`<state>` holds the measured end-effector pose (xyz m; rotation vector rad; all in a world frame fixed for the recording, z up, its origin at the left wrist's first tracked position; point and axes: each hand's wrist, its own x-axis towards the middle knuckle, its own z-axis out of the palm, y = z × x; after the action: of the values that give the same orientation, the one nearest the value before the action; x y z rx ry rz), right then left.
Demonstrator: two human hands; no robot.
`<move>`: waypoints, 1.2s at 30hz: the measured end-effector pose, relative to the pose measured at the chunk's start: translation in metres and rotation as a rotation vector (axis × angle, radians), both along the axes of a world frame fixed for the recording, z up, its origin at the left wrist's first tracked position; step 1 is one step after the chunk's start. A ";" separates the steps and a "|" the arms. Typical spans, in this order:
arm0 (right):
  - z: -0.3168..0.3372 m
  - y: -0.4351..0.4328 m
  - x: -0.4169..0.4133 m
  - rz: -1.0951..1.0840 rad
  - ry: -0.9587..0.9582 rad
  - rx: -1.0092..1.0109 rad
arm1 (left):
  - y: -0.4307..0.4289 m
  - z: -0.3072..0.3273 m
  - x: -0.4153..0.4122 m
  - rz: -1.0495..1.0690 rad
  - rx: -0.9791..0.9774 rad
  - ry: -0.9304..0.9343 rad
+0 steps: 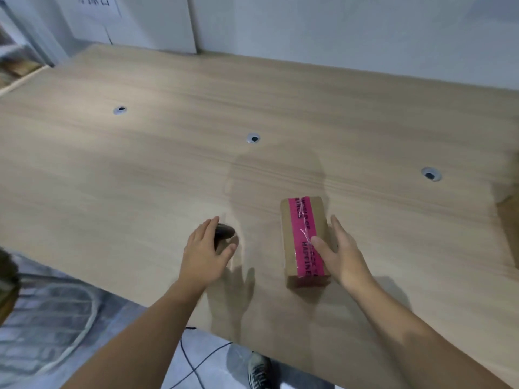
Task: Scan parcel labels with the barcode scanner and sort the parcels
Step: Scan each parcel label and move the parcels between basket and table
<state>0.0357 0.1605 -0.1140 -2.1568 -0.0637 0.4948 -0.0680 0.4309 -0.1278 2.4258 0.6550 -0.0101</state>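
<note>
Head view: a small cardboard parcel (304, 240) sealed with pink tape (303, 220) lies on a wooden table (168, 136), close to its near edge. The right hand (341, 254) steadies it, thumb on the tape and fingers (337, 226) straight along its right side. Nearer the left edge, the left hand (206, 248) reaches over a dark scanner (224, 233), fingers (207, 228) straight and together, not yet curled round it. No label shows on top, so the parcel probably needs turning before scanning squarely.
</note>
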 end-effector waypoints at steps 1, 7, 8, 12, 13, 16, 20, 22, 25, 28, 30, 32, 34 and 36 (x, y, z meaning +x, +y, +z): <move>0.006 0.008 0.000 0.021 -0.064 -0.108 | 0.003 -0.004 0.001 0.015 -0.054 -0.007; 0.020 0.062 -0.014 0.226 -0.077 -0.575 | 0.012 -0.021 0.013 0.124 -0.249 -0.020; 0.017 0.064 -0.015 0.214 -0.085 -0.605 | 0.013 -0.022 0.015 0.144 -0.273 -0.018; 0.013 0.052 -0.015 0.173 -0.149 -0.509 | 0.016 -0.028 0.023 0.219 -0.352 0.008; 0.012 0.044 -0.013 0.185 -0.169 -0.456 | 0.018 -0.029 0.025 0.233 -0.359 0.020; 0.011 0.020 -0.004 0.180 -0.186 -0.190 | 0.020 -0.031 0.028 0.291 -0.393 0.049; 0.000 -0.003 -0.001 0.134 -0.008 0.187 | 0.021 -0.031 0.030 0.340 -0.450 0.098; -0.008 -0.011 0.001 0.092 0.045 0.235 | 0.018 -0.028 0.028 0.325 -0.457 0.101; -0.013 -0.023 0.006 0.056 0.098 0.188 | 0.005 -0.024 0.024 0.276 -0.449 0.073; -0.017 -0.026 0.008 0.055 0.204 0.192 | -0.012 -0.016 0.021 0.219 -0.469 0.007; -0.025 -0.026 0.010 0.029 0.257 0.209 | -0.023 -0.006 0.021 0.197 -0.478 -0.047; -0.035 -0.027 0.014 0.051 0.249 0.225 | -0.031 0.006 0.021 0.172 -0.483 -0.093; -0.035 -0.026 0.014 0.093 0.245 0.262 | -0.038 0.019 0.020 0.150 -0.494 -0.139; -0.034 -0.027 0.015 0.103 0.267 0.314 | -0.044 0.030 0.017 0.129 -0.492 -0.168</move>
<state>0.0503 0.1334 -0.1479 -1.7724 -0.0972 0.7750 -0.0506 0.3872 -0.0975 1.8873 0.6437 0.0763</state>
